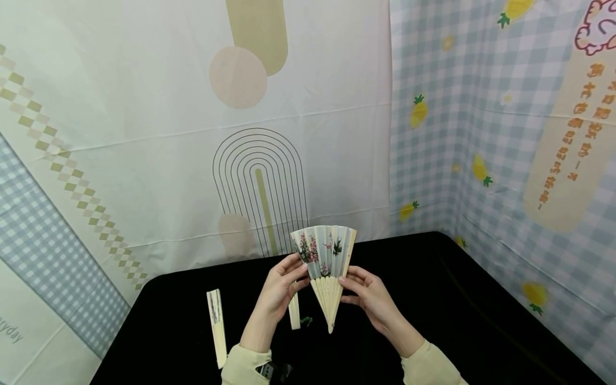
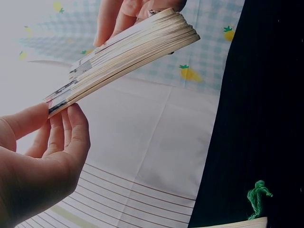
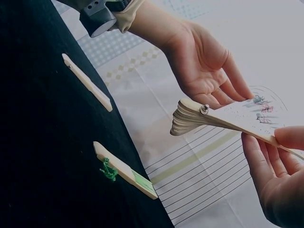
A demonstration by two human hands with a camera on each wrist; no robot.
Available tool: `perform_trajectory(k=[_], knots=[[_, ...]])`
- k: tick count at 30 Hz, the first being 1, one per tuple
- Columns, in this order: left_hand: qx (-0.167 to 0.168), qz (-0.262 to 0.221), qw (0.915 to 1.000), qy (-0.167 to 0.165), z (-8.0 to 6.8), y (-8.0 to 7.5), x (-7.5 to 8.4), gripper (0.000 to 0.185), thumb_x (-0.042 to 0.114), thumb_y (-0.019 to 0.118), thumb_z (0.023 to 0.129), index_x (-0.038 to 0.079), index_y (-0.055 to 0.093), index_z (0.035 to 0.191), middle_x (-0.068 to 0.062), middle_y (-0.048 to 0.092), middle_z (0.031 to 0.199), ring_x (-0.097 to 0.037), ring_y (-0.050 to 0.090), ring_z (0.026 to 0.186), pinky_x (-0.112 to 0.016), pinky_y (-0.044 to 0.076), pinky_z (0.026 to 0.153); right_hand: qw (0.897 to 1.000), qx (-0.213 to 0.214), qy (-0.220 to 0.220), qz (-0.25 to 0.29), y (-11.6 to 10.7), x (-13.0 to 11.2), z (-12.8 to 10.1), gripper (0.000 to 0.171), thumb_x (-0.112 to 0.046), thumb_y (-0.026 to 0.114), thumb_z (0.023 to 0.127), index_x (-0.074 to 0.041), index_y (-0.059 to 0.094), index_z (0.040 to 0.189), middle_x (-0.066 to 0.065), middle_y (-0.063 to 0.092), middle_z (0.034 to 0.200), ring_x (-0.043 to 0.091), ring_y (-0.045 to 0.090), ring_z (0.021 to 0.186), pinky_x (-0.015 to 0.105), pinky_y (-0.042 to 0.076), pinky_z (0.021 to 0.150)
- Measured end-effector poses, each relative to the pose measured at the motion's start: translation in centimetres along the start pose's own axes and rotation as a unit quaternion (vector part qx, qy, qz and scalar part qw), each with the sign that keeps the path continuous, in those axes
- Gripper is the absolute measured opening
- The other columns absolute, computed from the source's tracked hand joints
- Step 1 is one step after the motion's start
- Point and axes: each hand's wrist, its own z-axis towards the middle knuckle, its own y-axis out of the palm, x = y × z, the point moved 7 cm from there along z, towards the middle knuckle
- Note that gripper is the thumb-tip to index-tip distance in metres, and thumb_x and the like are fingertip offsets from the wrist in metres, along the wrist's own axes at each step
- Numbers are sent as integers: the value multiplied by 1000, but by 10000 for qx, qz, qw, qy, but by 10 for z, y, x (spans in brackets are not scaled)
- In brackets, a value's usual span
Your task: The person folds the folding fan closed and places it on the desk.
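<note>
A partly spread folding fan, pale with pink blossoms and dark markings on its leaf, is held up over the black table with its rivet end down. My left hand pinches its left edge between thumb and fingers. On the other side, my right hand pinches the right edge, thumb in front. From the left wrist view, the fan's stacked ribs show edge-on. Behind my left hand lies a folded fan with a green tassel, partly hidden by that hand.
Another folded fan lies on the black tabletop at the left. A white printed cloth hangs behind the table, and a blue checked cloth with pineapples hangs at the right. A dark device sits at my left cuff.
</note>
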Motion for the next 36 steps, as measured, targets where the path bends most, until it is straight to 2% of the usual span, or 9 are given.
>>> perform_trajectory(k=[5,15,20,28,36], knots=[[-75,69,9999,17,0,0,1,58,5,56,103,-6,30,154,-20,47,138,-11,60,106,-27,56,86,10000,-29,53,32,1,0,0,47,-13,67,98,10,51,136,7,69,106,20,67,98,34,61,79],[-134,83,9999,58,0,4,1,55,3,56,102,-9,33,151,-7,58,117,-11,63,97,-28,56,85,9996,-262,-4,-35,4,1,0,49,-14,66,99,11,50,137,10,70,112,19,67,100,34,60,80],[-125,94,9999,58,0,3,0,56,3,57,101,-9,34,151,-9,59,120,-11,63,98,-28,56,85,9997,-226,9,-31,3,2,0,49,-15,67,98,11,50,137,9,70,112,19,68,100,34,60,80],[-283,206,9994,8,0,3,-3,58,4,55,102,-7,31,153,-16,53,132,-13,62,102,-29,55,88,9999,-104,85,-56,2,3,-1,49,-15,67,98,11,51,137,10,70,112,17,68,97,34,60,79],[-324,201,9993,31,0,4,-3,55,4,55,103,-7,32,152,-13,56,128,-13,62,103,-28,55,87,9999,-163,49,-17,4,4,0,48,-13,67,98,11,52,136,9,70,111,19,68,98,34,60,79]])
